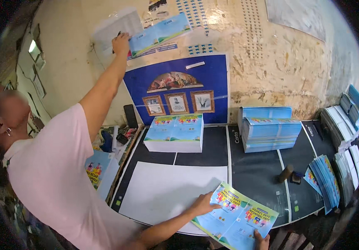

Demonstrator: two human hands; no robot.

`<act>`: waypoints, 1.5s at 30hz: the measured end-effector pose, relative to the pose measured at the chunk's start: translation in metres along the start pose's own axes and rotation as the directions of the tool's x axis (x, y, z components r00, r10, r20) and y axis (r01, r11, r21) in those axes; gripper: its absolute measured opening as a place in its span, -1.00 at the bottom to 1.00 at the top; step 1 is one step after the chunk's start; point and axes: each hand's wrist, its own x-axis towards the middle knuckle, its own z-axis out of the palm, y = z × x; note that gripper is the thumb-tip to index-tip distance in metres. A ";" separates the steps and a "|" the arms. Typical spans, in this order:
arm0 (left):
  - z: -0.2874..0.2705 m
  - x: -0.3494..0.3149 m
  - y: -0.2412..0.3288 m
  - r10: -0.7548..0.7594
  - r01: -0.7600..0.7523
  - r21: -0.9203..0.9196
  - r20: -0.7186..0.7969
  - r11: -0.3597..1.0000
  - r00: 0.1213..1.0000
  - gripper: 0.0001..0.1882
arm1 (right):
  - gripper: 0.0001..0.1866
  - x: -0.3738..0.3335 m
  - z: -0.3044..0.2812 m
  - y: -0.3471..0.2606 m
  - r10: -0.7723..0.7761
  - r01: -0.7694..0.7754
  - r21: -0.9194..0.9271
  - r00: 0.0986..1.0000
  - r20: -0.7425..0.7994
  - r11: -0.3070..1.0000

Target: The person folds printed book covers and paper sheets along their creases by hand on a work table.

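Right of the white sheet [163, 187] I see what looks like a small dark box [296, 178], its contents too small for me to make out. The colourful printed cover [229, 225] overlaps the white sheet's near right corner, with my right hand [261, 241] partly cut off by the frame. My left hand [206, 205] pinches the cover's left edge, thumb on top; my right fingers grasp its near right side.
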 end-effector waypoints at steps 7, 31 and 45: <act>0.009 -0.054 0.064 0.214 -0.197 0.094 -0.229 0.976 0.950 -0.67 | -0.63 0.002 0.000 0.014 -0.371 0.361 -0.293 0.928 0.023 0.886; -0.001 -0.044 0.017 0.362 -0.526 -0.098 -0.618 0.845 0.698 -0.76 | -0.48 0.065 0.011 -0.019 -0.661 0.623 -0.264 0.746 -0.083 0.736; 0.014 -0.046 -0.017 0.222 -0.408 -0.312 -0.492 0.858 0.842 -0.74 | -0.38 0.049 -0.015 -0.011 -0.596 0.567 -0.235 0.800 -0.073 0.790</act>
